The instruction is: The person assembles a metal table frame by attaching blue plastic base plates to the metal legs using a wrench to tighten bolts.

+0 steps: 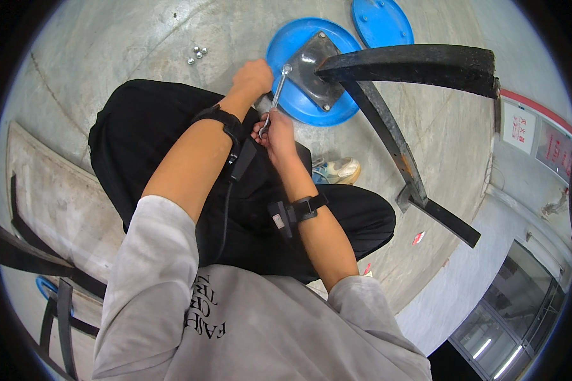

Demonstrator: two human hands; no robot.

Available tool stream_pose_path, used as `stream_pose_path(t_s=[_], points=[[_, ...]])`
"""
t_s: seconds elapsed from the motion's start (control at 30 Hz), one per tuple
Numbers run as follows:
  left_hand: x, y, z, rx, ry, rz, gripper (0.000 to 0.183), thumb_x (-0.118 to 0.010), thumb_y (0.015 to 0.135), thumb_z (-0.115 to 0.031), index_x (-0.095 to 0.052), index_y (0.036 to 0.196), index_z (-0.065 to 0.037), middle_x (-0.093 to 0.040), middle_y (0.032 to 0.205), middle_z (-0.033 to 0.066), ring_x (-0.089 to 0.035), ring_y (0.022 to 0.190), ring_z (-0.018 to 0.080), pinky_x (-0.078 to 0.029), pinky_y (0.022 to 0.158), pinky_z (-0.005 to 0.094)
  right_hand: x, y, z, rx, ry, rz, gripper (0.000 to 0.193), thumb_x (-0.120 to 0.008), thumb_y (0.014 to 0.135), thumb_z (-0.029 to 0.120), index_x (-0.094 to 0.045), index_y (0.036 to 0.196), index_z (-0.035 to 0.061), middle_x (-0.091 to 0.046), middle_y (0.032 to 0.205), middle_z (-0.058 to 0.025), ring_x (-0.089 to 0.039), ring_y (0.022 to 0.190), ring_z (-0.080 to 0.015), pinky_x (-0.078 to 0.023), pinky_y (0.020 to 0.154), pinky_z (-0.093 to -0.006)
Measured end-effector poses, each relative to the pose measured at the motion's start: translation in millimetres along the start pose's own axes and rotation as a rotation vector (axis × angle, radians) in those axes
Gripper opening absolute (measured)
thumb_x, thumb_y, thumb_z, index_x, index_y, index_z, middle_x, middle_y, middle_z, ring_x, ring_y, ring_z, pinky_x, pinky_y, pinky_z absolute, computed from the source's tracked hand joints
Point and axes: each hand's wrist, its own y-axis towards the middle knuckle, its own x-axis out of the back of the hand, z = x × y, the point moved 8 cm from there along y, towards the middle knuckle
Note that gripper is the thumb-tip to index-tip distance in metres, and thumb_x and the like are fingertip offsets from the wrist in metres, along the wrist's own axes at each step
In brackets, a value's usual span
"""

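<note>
A round blue disc (278, 44) lies on the floor in front of me, a black metal plate (308, 58) on top of it. Bolts show at the plate's corners, and a curved black metal leg frame (413, 61) rises from it. My right hand (278, 132) is closed round the lower part of a silver combination wrench (278, 92). The wrench's ring end sits at the plate's near-left corner, over the bolt place there. Curled against the disc's left rim, my left hand (253, 77) appears to grip it; its fingertips are mostly hidden.
Several shiny small metal nuts (199, 53) lie on the floor at the far left. Another blue disc (382, 24) with studs lies beyond. A worn board (57, 184) and more black metal legs (63, 317) are at the left. A wall with signs (521, 130) borders the right.
</note>
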Motion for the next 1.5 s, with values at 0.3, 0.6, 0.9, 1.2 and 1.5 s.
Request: stream_pose_path(t_s=[0.3, 0.6, 0.9, 1.2, 1.5], points=[[-0.4, 0.6, -4.5, 0.008, 0.058, 0.048, 0.029, -0.049, 0.081, -0.015, -0.061, 0.107, -0.009, -0.057, 0.113, 0.0162, -0.055, 0.105, 0.0327, -0.045, 0.086, 0.0407, 83.8, 24.9, 22.7, -0.030, -0.421, -0.044, 0.031, -0.053, 0.085, 0.035, -0.055, 0.074, 0.0053, -0.049, 0.054, -0.0023, -0.045, 0.043, -0.0111, -0.035, 0.038, -0.0236], [1.2, -2.5, 3.5, 0.077, -0.018, 0.041, 0.029, -0.045, 0.083, -0.018, -0.061, 0.105, -0.009, -0.058, 0.111, 0.0143, -0.056, 0.103, 0.0325, -0.045, 0.086, 0.0412, 98.8, 34.0, 121.0, 0.376, -0.927, 0.073, 0.039, -0.057, 0.084, 0.035, -0.057, 0.061, 0.0029, -0.046, 0.049, 0.0008, -0.040, 0.041, -0.0067, -0.029, 0.039, -0.0219], [1.9, 0.0, 2.7, -0.012, -0.051, -0.032, 0.033, -0.043, 0.087, -0.030, -0.059, 0.100, -0.004, -0.057, 0.105, 0.0225, -0.055, 0.098, 0.0377, -0.043, 0.085, 0.0447, 67.5, -5.9, 32.8, 0.120, -0.171, -0.020, 0.022, -0.046, 0.089, 0.020, -0.051, 0.074, 0.0051, -0.041, 0.057, 0.0030, -0.035, 0.045, -0.0055, -0.027, 0.040, -0.0200], [1.8, -2.4, -3.5, 0.014, 0.010, 0.015, 0.028, -0.047, 0.083, -0.020, -0.061, 0.104, -0.008, -0.057, 0.111, 0.0176, -0.055, 0.103, 0.0343, -0.045, 0.085, 0.0414, 35.0, 1.8, 8.5, 0.129, -0.209, -0.021, 0.027, -0.040, 0.091, 0.025, -0.051, 0.079, 0.0026, -0.049, 0.055, -0.0043, -0.046, 0.042, -0.0129, -0.035, 0.040, -0.0238], [0.4, 1.5, 1.8, 0.038, 0.047, 0.041, 0.030, -0.046, 0.082, -0.018, -0.060, 0.107, -0.009, -0.057, 0.112, 0.0168, -0.055, 0.104, 0.0336, -0.046, 0.085, 0.0411, 42.4, 7.6, 12.9, -0.024, -0.382, -0.026, 0.029, -0.041, 0.091, 0.030, -0.052, 0.083, 0.0038, -0.049, 0.056, -0.0049, -0.045, 0.041, -0.0129, -0.036, 0.039, -0.0248]])
